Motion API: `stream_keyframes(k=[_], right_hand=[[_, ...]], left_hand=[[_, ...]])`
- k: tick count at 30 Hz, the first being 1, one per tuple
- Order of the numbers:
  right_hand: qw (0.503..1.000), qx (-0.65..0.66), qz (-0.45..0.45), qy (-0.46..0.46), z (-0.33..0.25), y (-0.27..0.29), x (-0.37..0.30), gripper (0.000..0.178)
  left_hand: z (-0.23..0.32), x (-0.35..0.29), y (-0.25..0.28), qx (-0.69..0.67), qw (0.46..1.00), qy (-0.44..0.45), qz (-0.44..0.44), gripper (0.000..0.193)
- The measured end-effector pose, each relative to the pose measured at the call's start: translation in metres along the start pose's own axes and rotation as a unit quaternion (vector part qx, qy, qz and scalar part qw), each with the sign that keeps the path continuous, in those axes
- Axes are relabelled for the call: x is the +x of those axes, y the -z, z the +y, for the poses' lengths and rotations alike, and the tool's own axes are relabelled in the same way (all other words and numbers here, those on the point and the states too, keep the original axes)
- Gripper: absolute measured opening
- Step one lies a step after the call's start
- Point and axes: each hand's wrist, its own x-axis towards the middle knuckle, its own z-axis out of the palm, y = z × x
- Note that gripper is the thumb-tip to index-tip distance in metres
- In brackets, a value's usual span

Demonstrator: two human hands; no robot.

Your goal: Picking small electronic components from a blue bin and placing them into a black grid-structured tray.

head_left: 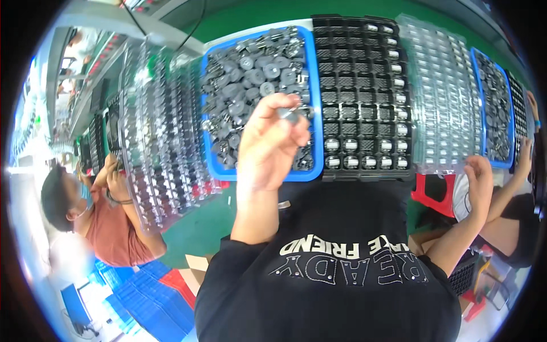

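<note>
At twelve o'clock, over a rectangular blue plastic bin [318, 134], the left hand [270, 139] pinches a rounded grey part [289, 115], best gripped lightly; at three, the right hand [480, 178] half-curls, its hold unclear.

We wear a black short-sleeved cloth shirt [336, 310], its front crossed by solid white block lettering [339, 245] and larger, outlined letters [350, 271] dotted with white. Our left hand [276, 139] and right hand [480, 179] are bare.
</note>
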Motion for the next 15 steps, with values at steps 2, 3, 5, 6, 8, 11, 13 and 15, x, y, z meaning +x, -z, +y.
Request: stream_keyframes(k=[2, 3, 5, 6, 8, 11, 13, 15], right_hand=[[0.999, -0.036, -0.003, 0.012, -0.003, -0.002, 0.008, 0.013], [0.999, -0.027, 0.028, 0.032, -0.007, -0.005, 0.01, 0.012], [0.99, 0.116, 0.068, 0.045, -0.026, -0.021, 0.015, 0.009], [0.972, 0.224, 0.052, 0.051, -0.041, -0.021, 0.011, 0.011], [0.928, 0.348, 0.09, 0.097, -0.116, -0.057, 0.008, 0.011], [0.839, 0.521, 0.003, 0.155, -0.202, -0.089, -0.009, 0.018], [0.832, 0.523, -0.059, 0.173, -0.241, -0.094, -0.018, 0.023], [0.861, 0.443, -0.013, 0.249, -0.258, -0.099, -0.02, 0.029]], left_hand=[[-0.004, 0.0, -0.007, 0.061, 0.998, 0.008, 0.026, 0.035], [-0.004, 0.0, -0.006, 0.079, 0.996, 0.03, 0.013, 0.038], [-0.003, -0.004, -0.01, 0.099, 0.994, 0.042, 0.002, 0.041], [-0.006, -0.001, -0.017, 0.096, 0.994, 0.043, -0.017, 0.042], [-0.015, -0.003, -0.02, 0.099, 0.994, 0.027, -0.034, 0.043], [-0.03, -0.001, -0.027, 0.097, 0.993, -0.008, -0.062, 0.04], [-0.031, -0.004, -0.033, 0.085, 0.995, -0.01, -0.057, 0.04], [-0.03, -0.006, -0.037, 0.111, 0.991, -0.026, -0.067, 0.04]])
